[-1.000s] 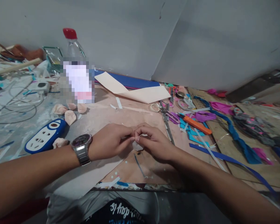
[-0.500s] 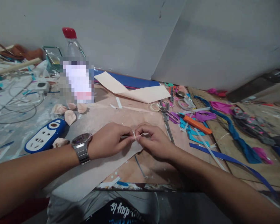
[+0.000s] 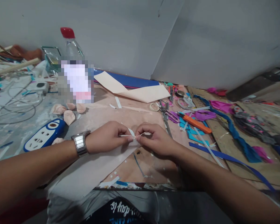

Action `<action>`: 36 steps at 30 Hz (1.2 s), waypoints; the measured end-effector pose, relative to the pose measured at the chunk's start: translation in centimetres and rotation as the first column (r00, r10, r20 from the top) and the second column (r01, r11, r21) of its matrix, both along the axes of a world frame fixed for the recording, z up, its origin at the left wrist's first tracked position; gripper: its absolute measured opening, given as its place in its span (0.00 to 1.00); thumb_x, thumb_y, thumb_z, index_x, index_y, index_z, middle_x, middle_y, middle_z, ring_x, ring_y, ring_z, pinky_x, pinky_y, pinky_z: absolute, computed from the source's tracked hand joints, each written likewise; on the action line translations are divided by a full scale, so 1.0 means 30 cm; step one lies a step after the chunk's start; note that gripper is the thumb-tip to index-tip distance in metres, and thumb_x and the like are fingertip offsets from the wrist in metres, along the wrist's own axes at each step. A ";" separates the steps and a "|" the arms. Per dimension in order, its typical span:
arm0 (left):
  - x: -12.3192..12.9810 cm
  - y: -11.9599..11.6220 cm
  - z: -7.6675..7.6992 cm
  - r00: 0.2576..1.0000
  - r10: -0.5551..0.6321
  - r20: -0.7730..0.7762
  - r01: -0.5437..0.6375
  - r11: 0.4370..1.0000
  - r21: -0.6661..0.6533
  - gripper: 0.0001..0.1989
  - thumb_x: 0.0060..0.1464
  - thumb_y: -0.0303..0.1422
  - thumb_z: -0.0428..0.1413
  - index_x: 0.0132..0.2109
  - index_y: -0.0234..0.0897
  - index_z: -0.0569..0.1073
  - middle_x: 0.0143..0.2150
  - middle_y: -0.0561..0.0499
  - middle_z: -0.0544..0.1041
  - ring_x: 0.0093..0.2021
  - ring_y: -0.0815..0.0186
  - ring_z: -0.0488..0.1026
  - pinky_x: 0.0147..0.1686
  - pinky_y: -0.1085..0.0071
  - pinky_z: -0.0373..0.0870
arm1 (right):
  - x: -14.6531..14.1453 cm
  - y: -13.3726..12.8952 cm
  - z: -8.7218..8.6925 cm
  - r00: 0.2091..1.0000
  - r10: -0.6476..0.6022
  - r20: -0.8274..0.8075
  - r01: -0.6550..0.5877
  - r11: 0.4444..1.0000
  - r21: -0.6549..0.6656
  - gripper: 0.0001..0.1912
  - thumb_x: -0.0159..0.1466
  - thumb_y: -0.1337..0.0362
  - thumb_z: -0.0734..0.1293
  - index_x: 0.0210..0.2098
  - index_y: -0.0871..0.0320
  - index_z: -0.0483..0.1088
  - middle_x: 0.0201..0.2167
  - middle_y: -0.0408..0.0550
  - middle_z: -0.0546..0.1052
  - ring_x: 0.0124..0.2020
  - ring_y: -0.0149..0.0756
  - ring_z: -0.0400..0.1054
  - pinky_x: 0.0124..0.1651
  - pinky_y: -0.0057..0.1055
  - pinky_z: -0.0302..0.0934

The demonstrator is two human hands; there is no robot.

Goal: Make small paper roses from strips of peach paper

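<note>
Near the middle of the table, my left hand (image 3: 108, 137) and my right hand (image 3: 154, 138) meet fingertip to fingertip. Between them they pinch a thin whitish strip (image 3: 133, 137), partly hidden by the fingers. A pale sheet (image 3: 91, 169) lies under my left hand and forearm, reaching over the table's front edge. Several crumpled cream pieces (image 3: 69, 117) lie beyond my left wrist, which wears a metal watch.
A blue and white power strip (image 3: 45, 133) lies at the left, below a red-capped bottle (image 3: 73, 46). Folded cream paper (image 3: 147, 93) is at the back. Right are an orange cutter (image 3: 197, 123), pliers (image 3: 169, 113) and coloured strips.
My left hand has turned at the wrist and its fingertips have shifted slightly left. More of the whitish strip shows between the fingers.
</note>
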State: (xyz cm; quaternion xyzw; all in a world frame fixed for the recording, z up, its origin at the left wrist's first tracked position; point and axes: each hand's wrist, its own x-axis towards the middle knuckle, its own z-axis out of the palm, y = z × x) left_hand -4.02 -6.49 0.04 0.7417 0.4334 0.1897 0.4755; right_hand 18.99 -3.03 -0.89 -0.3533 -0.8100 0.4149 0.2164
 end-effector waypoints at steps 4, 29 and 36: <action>-0.003 0.008 -0.008 1.000 0.000 0.013 0.001 1.000 -0.025 0.18 0.65 0.41 0.54 0.32 0.33 0.77 0.27 0.54 0.75 0.29 0.70 0.67 0.32 0.73 0.60 | 0.008 0.008 0.012 0.999 0.045 0.020 -0.045 0.999 0.005 0.05 0.63 0.67 0.68 0.32 0.58 0.76 0.32 0.46 0.80 0.33 0.35 0.72 0.38 0.31 0.64; -0.008 0.020 -0.026 0.998 -0.011 0.068 0.023 0.981 -0.191 0.15 0.60 0.40 0.56 0.31 0.33 0.74 0.26 0.55 0.68 0.28 0.71 0.60 0.28 0.75 0.56 | -0.002 -0.008 -0.025 0.988 0.132 -0.078 -0.089 0.909 0.408 0.05 0.68 0.65 0.70 0.39 0.53 0.81 0.34 0.47 0.85 0.37 0.39 0.77 0.45 0.38 0.68; -0.006 0.018 -0.019 0.994 -0.004 0.106 0.030 0.969 -0.246 0.15 0.60 0.41 0.56 0.32 0.33 0.76 0.26 0.55 0.68 0.28 0.71 0.59 0.28 0.74 0.55 | 0.000 -0.011 -0.025 0.983 0.164 -0.080 -0.108 0.877 0.469 0.07 0.68 0.66 0.69 0.41 0.52 0.81 0.33 0.45 0.85 0.37 0.38 0.78 0.45 0.39 0.68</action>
